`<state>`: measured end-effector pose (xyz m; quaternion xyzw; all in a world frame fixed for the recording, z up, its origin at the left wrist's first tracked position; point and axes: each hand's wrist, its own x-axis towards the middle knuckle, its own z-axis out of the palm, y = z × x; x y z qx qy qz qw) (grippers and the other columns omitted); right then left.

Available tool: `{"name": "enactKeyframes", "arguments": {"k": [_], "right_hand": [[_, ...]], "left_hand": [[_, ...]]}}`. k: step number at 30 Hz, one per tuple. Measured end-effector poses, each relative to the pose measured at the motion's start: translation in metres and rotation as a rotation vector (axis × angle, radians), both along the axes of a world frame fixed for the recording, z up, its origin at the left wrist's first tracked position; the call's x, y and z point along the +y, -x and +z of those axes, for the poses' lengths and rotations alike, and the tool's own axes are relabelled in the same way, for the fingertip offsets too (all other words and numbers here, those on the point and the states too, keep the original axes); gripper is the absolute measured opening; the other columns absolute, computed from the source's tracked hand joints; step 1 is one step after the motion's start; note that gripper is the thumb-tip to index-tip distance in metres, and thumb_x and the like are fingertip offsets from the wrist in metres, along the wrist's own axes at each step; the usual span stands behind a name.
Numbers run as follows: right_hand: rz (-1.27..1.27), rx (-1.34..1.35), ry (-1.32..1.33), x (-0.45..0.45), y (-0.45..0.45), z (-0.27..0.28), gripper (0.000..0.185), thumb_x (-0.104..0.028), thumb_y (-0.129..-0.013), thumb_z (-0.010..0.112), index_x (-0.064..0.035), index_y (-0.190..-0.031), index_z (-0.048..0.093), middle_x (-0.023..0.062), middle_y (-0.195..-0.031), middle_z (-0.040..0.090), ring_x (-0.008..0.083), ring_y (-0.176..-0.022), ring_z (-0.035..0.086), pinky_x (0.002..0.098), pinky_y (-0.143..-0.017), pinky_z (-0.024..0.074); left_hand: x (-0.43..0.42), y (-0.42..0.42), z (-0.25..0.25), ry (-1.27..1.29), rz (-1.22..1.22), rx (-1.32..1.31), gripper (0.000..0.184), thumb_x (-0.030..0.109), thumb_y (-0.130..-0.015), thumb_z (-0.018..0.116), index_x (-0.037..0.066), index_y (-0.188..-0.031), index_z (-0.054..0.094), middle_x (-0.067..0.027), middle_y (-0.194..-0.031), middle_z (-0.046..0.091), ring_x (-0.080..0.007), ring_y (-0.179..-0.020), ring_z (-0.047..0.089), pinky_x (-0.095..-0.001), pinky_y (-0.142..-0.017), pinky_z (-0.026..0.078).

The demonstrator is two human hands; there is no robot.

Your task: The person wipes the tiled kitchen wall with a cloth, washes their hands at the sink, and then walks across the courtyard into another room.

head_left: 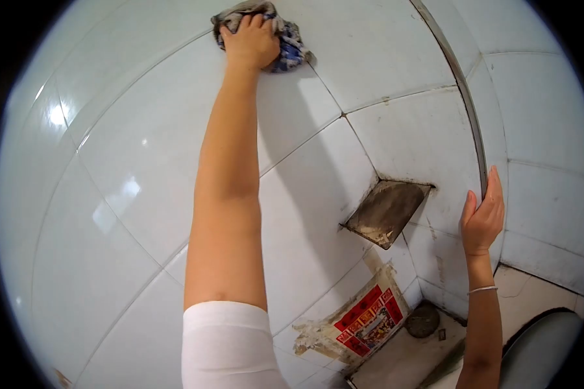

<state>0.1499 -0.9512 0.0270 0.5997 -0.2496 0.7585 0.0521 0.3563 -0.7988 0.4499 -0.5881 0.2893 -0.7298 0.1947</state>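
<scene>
A crumpled blue, white and grey cloth lies pressed against the white tiled surface at the top. My left hand is on it with the arm stretched far out, fingers bent into the fabric. At the right, my right hand rests along the dark metal edge strip, its fingers extended and the thumb apart. Nothing is held in that hand. The palm side of the left hand and part of the cloth under it are hidden.
Between the arms is a dirty rectangular opening in the tiles. Below it, a red printed sheet is stuck on with peeling tape. A dark round object sits low down, and a grey curved object at lower right.
</scene>
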Motion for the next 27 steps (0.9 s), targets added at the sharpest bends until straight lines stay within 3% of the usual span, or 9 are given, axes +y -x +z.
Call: {"name": "enactKeyframes", "arguments": {"k": [7, 11, 14, 17, 19, 21, 24, 26, 27], "right_hand": [[0.022, -0.007, -0.003, -0.001, 0.001, 0.000, 0.048, -0.014, -0.088, 0.058, 0.0012, -0.129, 0.039, 0.0177, -0.129, 0.050, 0.0310, -0.113, 0.054, 0.0352, -0.090, 0.0455], [0.036, -0.009, -0.009, 0.000, 0.003, -0.002, 0.047, -0.013, -0.088, 0.058, 0.0013, -0.130, 0.039, 0.0177, -0.130, 0.050, 0.0322, -0.114, 0.053, 0.0364, -0.092, 0.0444], [0.046, -0.004, -0.007, 0.002, 0.001, -0.002, 0.049, -0.012, -0.088, 0.058, 0.0009, -0.130, 0.038, 0.0175, -0.130, 0.049, 0.0323, -0.114, 0.053, 0.0367, -0.092, 0.0441], [0.032, 0.008, -0.016, 0.001, 0.004, -0.001, 0.052, -0.013, -0.086, 0.060, -0.0002, -0.131, 0.037, 0.0171, -0.131, 0.048, 0.0315, -0.114, 0.053, 0.0362, -0.092, 0.0444], [0.043, 0.015, -0.023, 0.003, 0.002, -0.003, 0.053, -0.013, -0.086, 0.060, -0.0002, -0.131, 0.037, 0.0167, -0.131, 0.048, 0.0316, -0.114, 0.053, 0.0361, -0.092, 0.0443], [0.024, 0.029, -0.062, 0.001, 0.000, -0.004, 0.052, -0.013, -0.086, 0.060, -0.0004, -0.131, 0.037, 0.0161, -0.131, 0.049, 0.0309, -0.114, 0.053, 0.0357, -0.092, 0.0448], [-0.009, 0.014, -0.030, 0.000, -0.002, -0.004, 0.050, -0.014, -0.087, 0.059, -0.0011, -0.130, 0.039, 0.0155, -0.130, 0.050, 0.0304, -0.114, 0.053, 0.0353, -0.092, 0.0452], [-0.020, 0.021, -0.038, -0.002, -0.003, -0.005, 0.049, -0.015, -0.087, 0.059, -0.0012, -0.130, 0.039, 0.0154, -0.130, 0.050, 0.0304, -0.113, 0.053, 0.0353, -0.091, 0.0455], [-0.021, 0.020, -0.035, -0.002, -0.004, -0.006, 0.048, -0.015, -0.087, 0.059, -0.0013, -0.130, 0.040, 0.0153, -0.129, 0.051, 0.0304, -0.113, 0.054, 0.0354, -0.091, 0.0458]], "left_hand": [[0.017, 0.011, -0.093, -0.284, -0.101, 0.167, 0.033, 0.027, -0.081, 0.055, 0.012, -0.110, 0.057, -0.0029, -0.116, 0.052, -0.0180, -0.117, 0.045, -0.0537, -0.094, 0.032], [0.040, 0.032, -0.158, -0.680, 0.004, 0.417, 0.033, 0.023, -0.081, 0.055, 0.017, -0.114, 0.059, -0.0026, -0.125, 0.051, -0.0178, -0.121, 0.045, -0.0493, -0.100, 0.031], [0.040, 0.028, -0.148, -0.719, -0.091, 0.447, 0.033, 0.021, -0.082, 0.054, 0.019, -0.114, 0.060, -0.0020, -0.127, 0.050, -0.0185, -0.122, 0.044, -0.0488, -0.102, 0.029], [0.029, 0.026, -0.098, -0.457, -0.042, 0.367, 0.031, 0.017, -0.082, 0.050, 0.026, -0.110, 0.062, -0.0013, -0.127, 0.050, -0.0186, -0.123, 0.043, -0.0492, -0.101, 0.031], [0.027, 0.014, -0.055, -0.269, 0.003, 0.277, 0.037, 0.021, -0.084, 0.047, 0.028, -0.120, 0.055, 0.0000, -0.131, 0.048, -0.0186, -0.126, 0.041, -0.0557, -0.101, 0.029], [0.029, 0.010, -0.022, -0.227, -0.031, 0.026, 0.033, 0.023, -0.086, 0.045, 0.027, -0.116, 0.058, 0.0027, -0.128, 0.051, -0.0124, -0.124, 0.042, -0.0567, -0.098, 0.030], [0.022, 0.006, -0.009, -0.194, -0.084, 0.029, 0.032, 0.025, -0.085, 0.046, 0.021, -0.113, 0.059, 0.0004, -0.124, 0.052, -0.0146, -0.122, 0.043, -0.0599, -0.096, 0.030], [0.018, 0.014, -0.011, -0.136, -0.115, 0.167, 0.030, 0.028, -0.086, 0.046, 0.019, -0.112, 0.060, -0.0070, -0.120, 0.054, -0.0248, -0.120, 0.043, -0.0560, -0.099, 0.029], [0.016, 0.022, -0.015, -0.085, -0.083, 0.141, 0.029, 0.027, -0.087, 0.045, 0.016, -0.109, 0.060, -0.0060, -0.117, 0.055, -0.0210, -0.117, 0.045, -0.0516, -0.098, 0.031]]}}
